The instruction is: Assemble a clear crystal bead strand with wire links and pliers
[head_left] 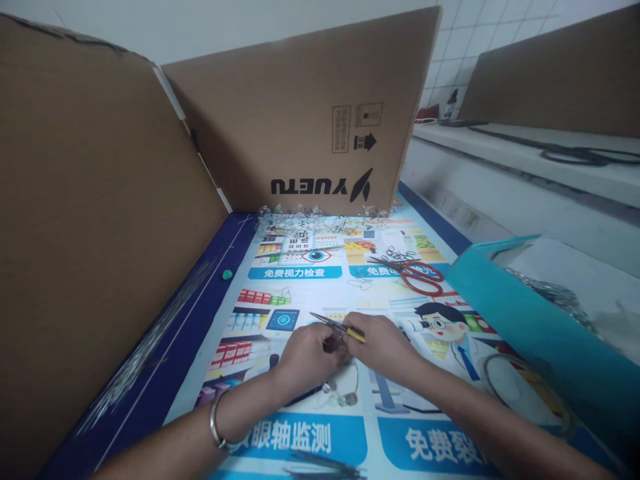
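Observation:
My left hand is closed in a pinch close to the mat, its fingertips meeting those of my right hand. What it pinches is hidden by the fingers. My right hand is closed around slim pointed pliers with a yellow handle; their metal tips point up and left, above the left hand. Just below both hands, a thin wire loop and a few small clear beads show against the printed mat. Whether the wire runs into my fingers I cannot tell.
Red-handled scissors lie beyond my right hand, near small dark rings. Clear beaded pieces line the back cardboard wall. Thin wires lie at left, more in front. A teal box stands right.

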### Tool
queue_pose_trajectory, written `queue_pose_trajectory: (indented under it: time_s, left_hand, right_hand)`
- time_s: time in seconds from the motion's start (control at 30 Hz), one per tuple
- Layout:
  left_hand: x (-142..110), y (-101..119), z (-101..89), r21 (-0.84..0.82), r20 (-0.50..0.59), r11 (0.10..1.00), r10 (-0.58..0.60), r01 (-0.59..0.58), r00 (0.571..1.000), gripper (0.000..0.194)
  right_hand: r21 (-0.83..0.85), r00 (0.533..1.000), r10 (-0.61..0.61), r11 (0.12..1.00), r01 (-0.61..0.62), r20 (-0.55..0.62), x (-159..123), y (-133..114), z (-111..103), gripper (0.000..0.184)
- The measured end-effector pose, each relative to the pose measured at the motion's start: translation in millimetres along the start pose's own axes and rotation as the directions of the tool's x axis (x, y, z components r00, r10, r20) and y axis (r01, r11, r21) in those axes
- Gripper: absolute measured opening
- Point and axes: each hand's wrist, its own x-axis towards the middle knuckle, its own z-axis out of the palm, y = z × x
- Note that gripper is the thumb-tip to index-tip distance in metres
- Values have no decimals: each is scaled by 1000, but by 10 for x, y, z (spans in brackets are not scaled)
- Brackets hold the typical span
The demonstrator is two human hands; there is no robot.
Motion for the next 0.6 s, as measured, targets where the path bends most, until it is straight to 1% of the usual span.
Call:
queue_pose_trajectory:
  time_s: [0.1,0.2,0.27,0.37,0.47,0.53,0.6]
  left_hand:
    - [37,-33,-40,-10,82,999,43,-42,996,14]
    - [60,-48,-79,-12,106,998,68,-67,992,11]
    - [63,-46,-104,-57,125,997,60,-54,990,12]
    - [57,-33,-132,-139,136,990,4,15,991,13]
    - [48,-27,-137,-227,140,970,-59,90,988,10]
    - [49,-31,-126,-330,182,931,-98,155,978,9]
    - [57,-37,-107,-437,240,871,-127,225,962,8]
  right_hand:
    - [-16,1000,2,1000,-2,10,1,-7,-5,7]
    - [-16,1000,12,1000,-12,8,7,3,-13,6]
    - [3,1000,7,1000,-7,9,12,8,-25,6]
    - [49,1000,1,999,-2,18,19,6,-40,7]
    - [84,1000,11,996,-12,19,24,5,-30,7]
    - [106,1000,9,994,-10,14,26,13,-11,7]
    - [132,1000,-2,991,0,12,28,28,9,9]
